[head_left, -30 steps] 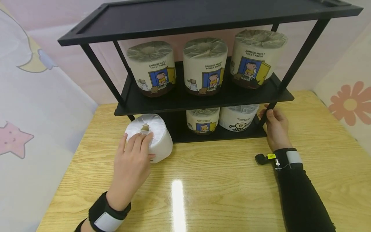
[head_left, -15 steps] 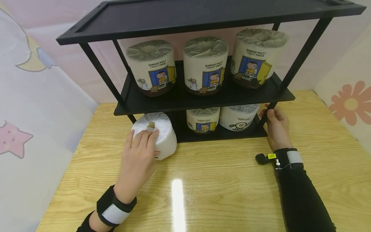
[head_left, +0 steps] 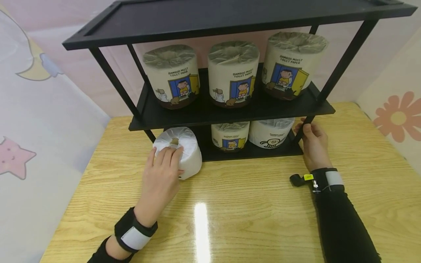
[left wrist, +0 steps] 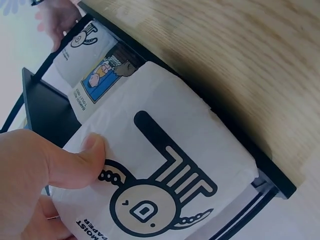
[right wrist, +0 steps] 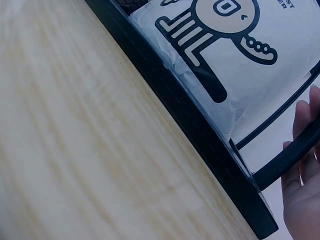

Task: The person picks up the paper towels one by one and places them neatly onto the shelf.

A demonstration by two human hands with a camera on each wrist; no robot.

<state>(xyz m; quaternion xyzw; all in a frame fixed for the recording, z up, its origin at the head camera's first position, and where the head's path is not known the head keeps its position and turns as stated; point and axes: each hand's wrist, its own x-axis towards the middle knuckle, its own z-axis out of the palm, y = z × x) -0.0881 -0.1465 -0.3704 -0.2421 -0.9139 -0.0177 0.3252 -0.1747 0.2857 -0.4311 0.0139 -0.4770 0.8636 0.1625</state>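
Note:
My left hand [head_left: 162,173] grips a white wrapped toilet paper roll [head_left: 192,160], its fingers over the top and the thumb [left wrist: 82,165] on the printed side. The roll is at the left end of the black rack's lower shelf [head_left: 213,155], tilted toward me and overlapping the shelf's front edge in the head view. A cartoon figure shows on the roll's side in the left wrist view. My right hand [head_left: 315,146] holds the rack's right front post [right wrist: 290,152] low down, fingers behind it and thumb in front.
Beside the held roll, a cream roll [head_left: 230,140] and a white roll [head_left: 271,135] stand on the lower shelf. Three cream rolls, one of them the middle roll [head_left: 232,76], line the middle shelf. The top board [head_left: 230,18] overhangs them. The rack stands on a wooden table [head_left: 246,204] against walls.
My left hand has moved the white roll to the right and slightly back, in toward the lower shelf. The right hand stays on the post.

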